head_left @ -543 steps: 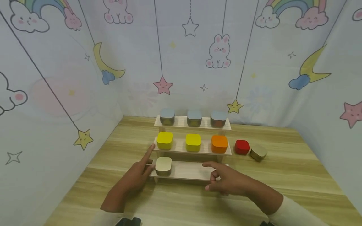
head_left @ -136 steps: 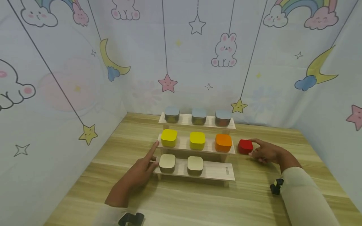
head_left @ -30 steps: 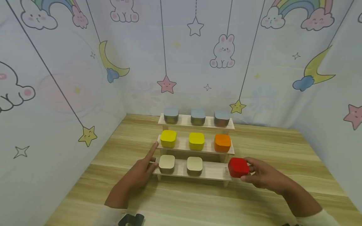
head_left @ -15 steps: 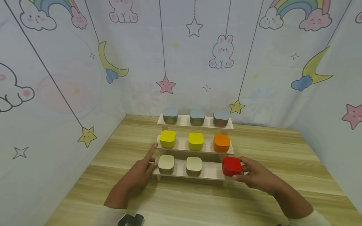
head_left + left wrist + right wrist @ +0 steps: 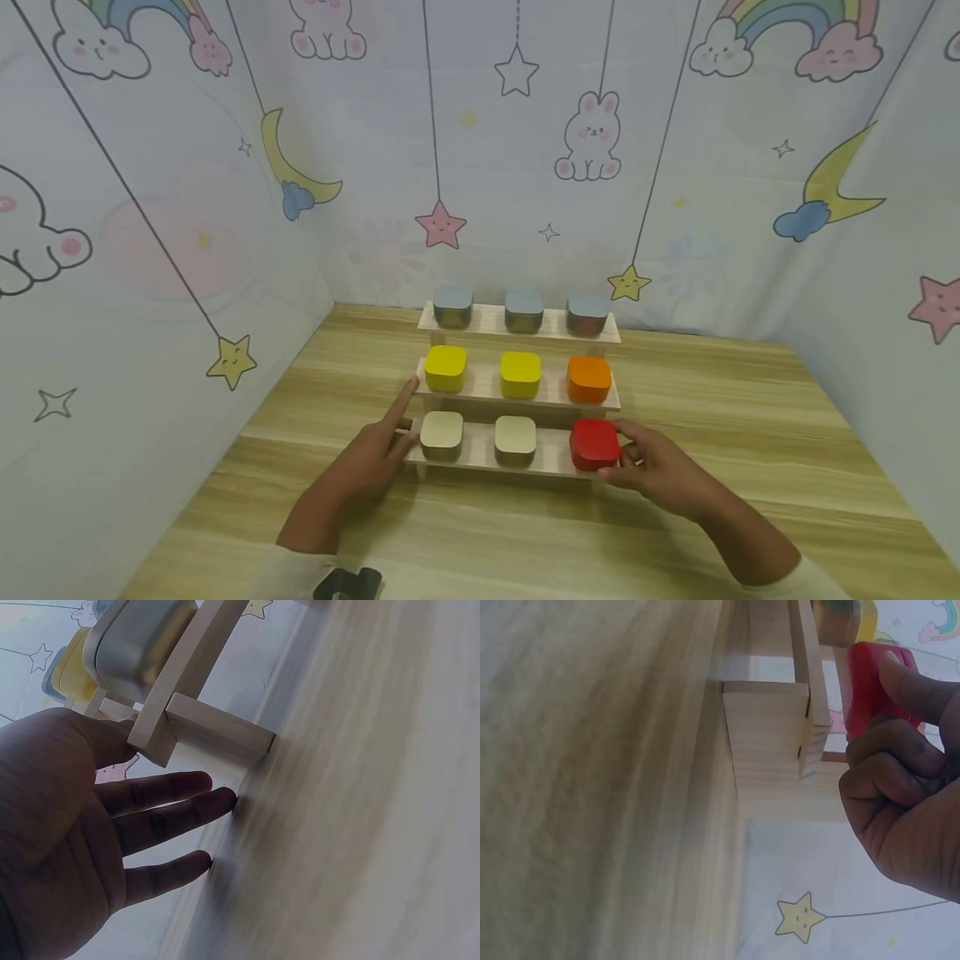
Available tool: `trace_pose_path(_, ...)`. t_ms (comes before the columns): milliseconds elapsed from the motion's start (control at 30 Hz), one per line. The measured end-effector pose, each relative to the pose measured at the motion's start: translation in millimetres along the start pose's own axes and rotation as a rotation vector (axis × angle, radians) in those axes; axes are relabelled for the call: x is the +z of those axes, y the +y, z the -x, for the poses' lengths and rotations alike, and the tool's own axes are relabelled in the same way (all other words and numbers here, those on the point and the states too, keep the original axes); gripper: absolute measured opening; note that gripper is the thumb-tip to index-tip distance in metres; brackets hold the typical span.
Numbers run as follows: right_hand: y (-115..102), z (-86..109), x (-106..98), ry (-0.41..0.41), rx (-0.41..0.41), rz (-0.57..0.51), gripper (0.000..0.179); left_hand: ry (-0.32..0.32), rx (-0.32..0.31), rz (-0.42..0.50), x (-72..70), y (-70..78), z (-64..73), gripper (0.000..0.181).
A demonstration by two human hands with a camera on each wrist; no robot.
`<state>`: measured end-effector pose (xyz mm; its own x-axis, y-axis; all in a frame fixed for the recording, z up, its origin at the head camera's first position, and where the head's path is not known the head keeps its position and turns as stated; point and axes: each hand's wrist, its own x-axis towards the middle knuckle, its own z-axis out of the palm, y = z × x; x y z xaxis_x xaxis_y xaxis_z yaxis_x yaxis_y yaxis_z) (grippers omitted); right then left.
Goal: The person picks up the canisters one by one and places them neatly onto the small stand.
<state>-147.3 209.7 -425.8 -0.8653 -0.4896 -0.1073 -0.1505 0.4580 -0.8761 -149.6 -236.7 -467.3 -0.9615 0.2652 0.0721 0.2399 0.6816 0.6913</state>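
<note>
My right hand (image 5: 660, 475) pinches a red rounded-square tin (image 5: 595, 444) at the right end of the lowest shelf (image 5: 555, 450). In the right wrist view, the thumb lies along the red tin (image 5: 866, 682), while other fingers curl beneath it. The tin sits close over the board. My left hand (image 5: 367, 458) rests at the left end of the wooden rack, its forefinger extended to the middle shelf (image 5: 480, 387). The left wrist view shows several left fingers (image 5: 165, 825) spread out near the tabletop. Two cream tins (image 5: 442, 435) (image 5: 515, 441) share the lowest shelf.
The middle shelf bears two yellow tins (image 5: 446, 368) (image 5: 521, 374) and an orange tin (image 5: 588, 379). Three silvery tins (image 5: 453, 306) stand on the top shelf (image 5: 483, 321). Patterned white cloth (image 5: 510, 167) encloses the wood-grain table (image 5: 720, 400) behind and at both sides.
The second cream tin moved from the table at right to the lowest shelf's middle. My right hand then brought the red tin from the table leftward onto that shelf's right end. Left hand stayed.
</note>
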Motion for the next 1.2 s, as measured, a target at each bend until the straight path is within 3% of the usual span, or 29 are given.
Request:
trace_pose_path(667, -0.1, -4.4, 11.2, 0.06, 0.126, -0.001, 0.088, -0.007, -0.008, 0.008, -0.6, 0.6, -0.2, 0.085)
trace_pose_path(1200, -0.6, -3.1, 12.7, 0.068, 0.131, -0.019, 0.088, -0.003, -0.01, 0.0, -0.8, 1.4, -0.2, 0.086)
